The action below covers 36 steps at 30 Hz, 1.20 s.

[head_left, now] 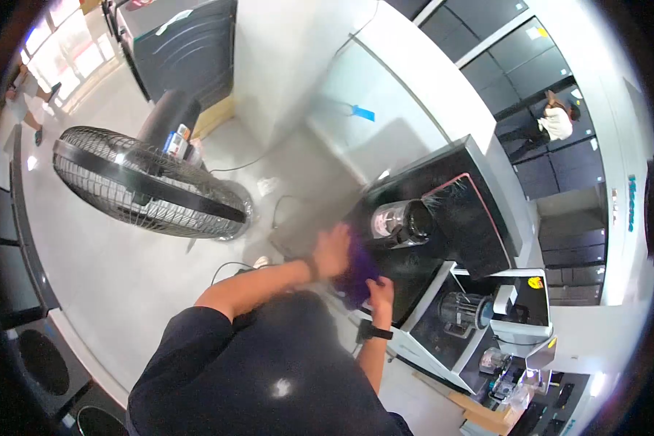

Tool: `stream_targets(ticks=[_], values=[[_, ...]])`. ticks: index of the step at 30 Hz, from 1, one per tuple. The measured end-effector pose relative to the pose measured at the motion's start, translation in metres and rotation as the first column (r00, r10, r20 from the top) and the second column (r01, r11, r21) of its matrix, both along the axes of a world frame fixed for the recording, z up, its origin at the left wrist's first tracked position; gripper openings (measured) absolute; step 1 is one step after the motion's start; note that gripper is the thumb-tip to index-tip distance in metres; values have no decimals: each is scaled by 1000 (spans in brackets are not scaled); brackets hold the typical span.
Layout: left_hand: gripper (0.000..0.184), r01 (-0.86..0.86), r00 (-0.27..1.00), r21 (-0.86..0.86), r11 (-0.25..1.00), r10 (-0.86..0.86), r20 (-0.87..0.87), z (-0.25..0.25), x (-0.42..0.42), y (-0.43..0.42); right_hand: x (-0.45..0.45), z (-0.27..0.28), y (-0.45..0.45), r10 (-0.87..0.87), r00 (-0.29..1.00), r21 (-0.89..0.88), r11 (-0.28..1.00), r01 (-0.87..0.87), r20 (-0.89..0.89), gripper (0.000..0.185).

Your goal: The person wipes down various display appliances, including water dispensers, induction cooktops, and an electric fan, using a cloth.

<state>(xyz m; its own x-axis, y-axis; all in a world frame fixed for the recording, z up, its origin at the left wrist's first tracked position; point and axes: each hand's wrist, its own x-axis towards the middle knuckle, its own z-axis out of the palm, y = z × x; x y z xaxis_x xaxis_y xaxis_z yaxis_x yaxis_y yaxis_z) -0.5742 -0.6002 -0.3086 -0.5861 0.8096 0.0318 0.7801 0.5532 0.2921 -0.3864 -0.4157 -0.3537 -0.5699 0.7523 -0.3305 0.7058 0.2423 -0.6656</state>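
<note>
A dark purple cloth (359, 270) hangs between my hands, partly blurred, at the near edge of a black countertop. My right hand (381, 293), with a black watch on its wrist, pinches the cloth's lower right edge. On the cloth's left side is my left hand (332, 251), smeared by motion, so its fingers cannot be made out. A clear glass jar (402, 223) with a dark end is on the black countertop (396, 280), just beyond the cloth.
A large standing fan (149, 185) is at the left on the pale floor. A black mat (472, 225) with a red edge lies beside the jar. At the right are a blender jug (463, 310) and more appliances. Two other people, one at far left and one at upper right, are in the distance.
</note>
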Motion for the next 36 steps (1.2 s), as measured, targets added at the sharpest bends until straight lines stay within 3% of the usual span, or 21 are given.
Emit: stream_targets(ticks=[1,2,3,4,5,7,9,11,12,14,16,20,22,27,36], values=[[58,-28,1000,-11,1000,28,-6,-4,1,5,-12,29,-17,15,1000,-143,990,-11,22,51],[56,-13,1000,-50,999,14,22,4,1,6,-20,35,-39,-30,995,-144,989,16,-98,52],[55,3,999,-91,996,1,42,21,-7,4,-18,16,-37,91,995,-78,992,-94,-42,48],[53,16,999,-132,991,-9,51,31,-16,6,-43,65,-74,106,994,-110,988,-106,-7,44],[50,-11,998,-126,992,18,57,32,-18,12,-45,67,-85,312,945,134,945,-299,-93,42],[47,-19,999,-91,996,23,44,17,-28,27,-61,50,-93,346,932,-10,937,-349,-104,51],[45,-8,1000,-42,999,9,13,2,-37,39,-61,36,-104,410,909,121,909,-399,-80,57],[45,12,997,-41,999,-15,-73,11,-43,36,-58,29,-116,486,874,508,750,-424,12,57],[45,16,993,-40,999,-21,-119,16,-46,36,-60,31,-119,496,868,525,733,-432,21,57],[49,59,998,-151,987,-61,-14,39,-49,37,-64,42,-128,522,852,555,698,-452,38,58],[50,69,997,-203,977,-60,52,48,-53,42,-71,63,-138,505,859,598,663,-450,87,58],[50,76,995,-216,974,-89,-49,26,-64,65,-74,67,-138,466,857,606,623,-494,219,59],[50,82,988,-260,962,-112,-102,16,-72,80,-76,57,-134,461,861,631,608,-482,214,62],[54,105,993,-277,955,-85,83,27,-83,98,-79,64,-141,437,871,619,627,-473,223,68],[56,179,984,-221,959,-176,33,26,-117,108,-79,60,-148,399,884,590,662,-462,245,71]])
